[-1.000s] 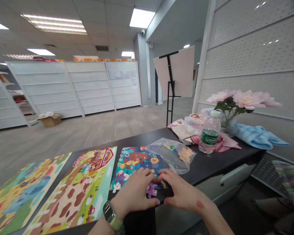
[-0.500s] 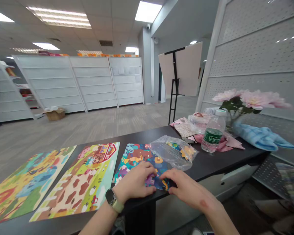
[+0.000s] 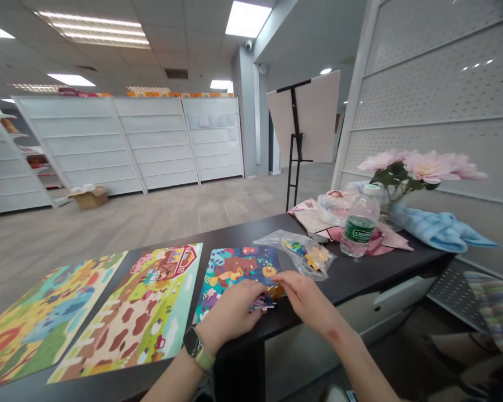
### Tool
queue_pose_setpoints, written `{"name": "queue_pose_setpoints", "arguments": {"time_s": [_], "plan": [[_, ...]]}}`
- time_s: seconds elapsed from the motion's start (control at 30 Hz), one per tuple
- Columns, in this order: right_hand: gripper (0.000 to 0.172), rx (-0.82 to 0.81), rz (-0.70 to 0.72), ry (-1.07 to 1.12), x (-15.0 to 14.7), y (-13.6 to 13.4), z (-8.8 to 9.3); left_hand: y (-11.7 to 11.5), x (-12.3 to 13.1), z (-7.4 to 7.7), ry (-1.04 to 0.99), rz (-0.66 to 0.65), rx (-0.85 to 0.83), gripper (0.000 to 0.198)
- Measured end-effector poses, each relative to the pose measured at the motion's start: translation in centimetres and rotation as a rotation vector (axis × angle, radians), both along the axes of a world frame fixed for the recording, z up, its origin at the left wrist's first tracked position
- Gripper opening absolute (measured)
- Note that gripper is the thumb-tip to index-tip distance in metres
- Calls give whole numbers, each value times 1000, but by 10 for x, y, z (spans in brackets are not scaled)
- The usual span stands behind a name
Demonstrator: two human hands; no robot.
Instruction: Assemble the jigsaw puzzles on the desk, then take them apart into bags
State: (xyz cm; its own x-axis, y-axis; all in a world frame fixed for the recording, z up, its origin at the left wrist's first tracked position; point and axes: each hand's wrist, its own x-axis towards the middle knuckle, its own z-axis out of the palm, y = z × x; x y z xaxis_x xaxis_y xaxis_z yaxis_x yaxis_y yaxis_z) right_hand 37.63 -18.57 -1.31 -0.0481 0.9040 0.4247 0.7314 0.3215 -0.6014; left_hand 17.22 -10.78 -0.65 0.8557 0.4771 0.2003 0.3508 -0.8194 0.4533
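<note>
A dark blue jigsaw puzzle [image 3: 235, 268] with animal pictures lies on the black table. My left hand [image 3: 235, 310], with a watch on its wrist, is curled at the puzzle's near edge. A small bunch of puzzle pieces [image 3: 263, 303] shows between its thumb and fingers. My right hand [image 3: 304, 296] reaches in from the right, fingers stretched toward the puzzle's right edge. An orange-brown patch [image 3: 276, 291] shows below its fingertips; whether it is a loose piece I cannot tell. Beyond lies a clear plastic bag [image 3: 305, 254] holding several pieces.
To the left lie a farm picture puzzle [image 3: 138, 312] and a yellow animal picture puzzle [image 3: 54, 307]. At the right stand a water bottle [image 3: 359, 223] and pink flowers [image 3: 427, 166], with pink cloth [image 3: 392, 240] and blue cloth [image 3: 444, 229]. A drawer [image 3: 406, 298] juts out under the table.
Puzzle pieces have come off the puzzle's near right corner and now show bunched in my left hand. My right hand has shifted slightly up, its fingers closer together. The view has shifted slightly.
</note>
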Motion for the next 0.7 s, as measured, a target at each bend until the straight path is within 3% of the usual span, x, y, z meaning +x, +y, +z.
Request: {"name": "queue_pose_setpoints", "arguments": {"time_s": [0.1,0.2,0.3,0.4,0.57,0.7], "plan": [[32,106,-55,49,-4,4,-4,3,4,-3,-88,26,-50,22],[28,197,-247,174,-4,7,-7,10,3,-5,-216,111,-138,23],[26,183,-378,315,-5,11,-13,19,3,-9,-351,205,-259,25],[28,127,-347,476,-11,15,-17,25,6,-16,-510,235,-415,26],[38,39,-177,915,-36,22,-20,27,16,-27,-709,255,-661,24],[43,6,-153,1004,-48,29,-27,22,23,-28,-724,277,-747,26]]}}
